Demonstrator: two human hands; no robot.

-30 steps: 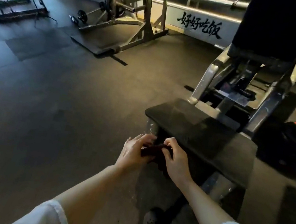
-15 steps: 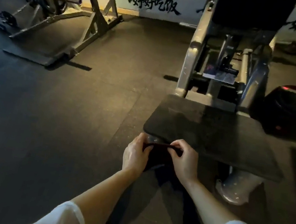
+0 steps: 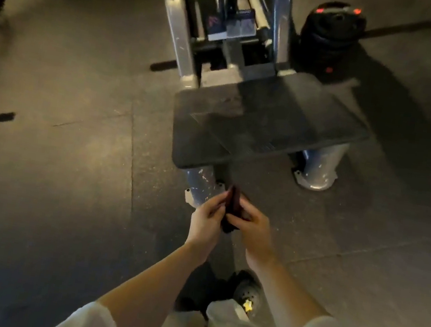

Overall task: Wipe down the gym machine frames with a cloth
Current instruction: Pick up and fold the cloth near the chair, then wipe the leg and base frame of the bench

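A dark reddish cloth (image 3: pixel 232 206) is folded narrow between my two hands. My left hand (image 3: pixel 205 222) pinches its left side and my right hand (image 3: pixel 252 229) grips its right side, both held in the air just in front of the machine. The gym machine has a silver-grey frame (image 3: pixel 178 31) rising at the back, a black rubber foot platform (image 3: pixel 265 123) and two scuffed grey feet, one (image 3: pixel 199 186) right beyond my hands and one (image 3: pixel 320 165) to the right.
A stack of black weight plates (image 3: pixel 331 35) with red marks sits on the floor right of the frame. Dark rubber floor tiles (image 3: pixel 54 167) spread to the left. My shoe (image 3: pixel 246 294) stands below my hands.
The view has tilted down and moved closer to the machine's base. My hands have turned the cloth from a flat horizontal stretch to a narrow upright fold.
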